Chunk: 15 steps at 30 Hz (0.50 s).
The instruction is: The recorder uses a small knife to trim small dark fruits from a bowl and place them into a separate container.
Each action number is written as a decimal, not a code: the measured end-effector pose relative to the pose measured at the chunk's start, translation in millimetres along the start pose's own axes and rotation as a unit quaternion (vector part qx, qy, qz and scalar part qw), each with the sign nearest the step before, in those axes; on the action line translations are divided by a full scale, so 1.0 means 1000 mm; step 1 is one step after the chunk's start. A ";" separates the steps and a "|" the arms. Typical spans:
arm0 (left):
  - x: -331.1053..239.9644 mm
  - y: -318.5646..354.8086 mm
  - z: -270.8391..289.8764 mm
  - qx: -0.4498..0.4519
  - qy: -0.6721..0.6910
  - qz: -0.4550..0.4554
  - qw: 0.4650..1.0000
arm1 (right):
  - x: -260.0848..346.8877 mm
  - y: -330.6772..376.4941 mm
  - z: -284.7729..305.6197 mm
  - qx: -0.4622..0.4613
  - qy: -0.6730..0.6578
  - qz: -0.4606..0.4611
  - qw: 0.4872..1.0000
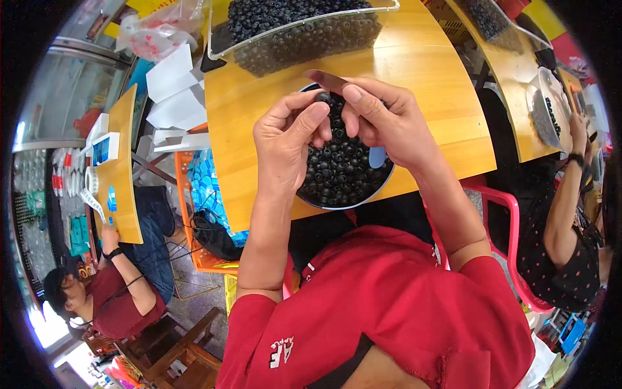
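Between the thumb and fingers of my left hand [288, 133] is a small dark blueberry [322, 97]. My right hand [387, 120] is closed around a small knife, whose blade [326, 80] points up and left past the thumb. Its light blue handle end [377, 157] shows below the palm. Both hands are close together above a round bowl [343, 207] with a pale rim. Many loose blueberries [342, 172] fill the bowl, and my hands cover its far part.
A clear plastic bin [392, 8] heaped with blueberries stands on the far side of the wooden table [447, 104]. An orange crate [184, 194] is at the left. People sit at other tables, one left with a label strip [92, 202], one right by a clear tub [543, 110].
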<state>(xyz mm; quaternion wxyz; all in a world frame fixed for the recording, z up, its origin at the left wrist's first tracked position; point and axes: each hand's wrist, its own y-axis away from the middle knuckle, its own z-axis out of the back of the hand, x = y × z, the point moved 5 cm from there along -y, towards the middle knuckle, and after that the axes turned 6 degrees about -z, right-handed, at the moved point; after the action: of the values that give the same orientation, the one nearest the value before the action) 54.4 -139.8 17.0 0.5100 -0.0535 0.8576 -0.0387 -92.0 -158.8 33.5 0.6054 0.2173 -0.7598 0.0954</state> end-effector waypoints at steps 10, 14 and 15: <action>-0.004 0.001 -0.001 -0.001 -0.070 -0.065 0.995 | -0.001 0.000 -0.004 -0.015 0.039 0.023 0.999; 0.000 0.001 -0.003 0.021 0.008 -0.015 1.000 | -0.002 0.000 0.001 -0.013 0.022 0.015 1.000; 0.003 0.002 -0.003 0.016 0.034 0.006 0.999 | -0.002 0.000 0.001 -0.013 0.021 0.015 1.000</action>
<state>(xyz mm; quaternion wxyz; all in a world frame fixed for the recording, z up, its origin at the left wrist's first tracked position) 50.0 -138.6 16.0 0.4817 -0.0384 0.8740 -0.0513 -92.8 -158.4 31.2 0.6228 0.1956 -0.7510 0.0993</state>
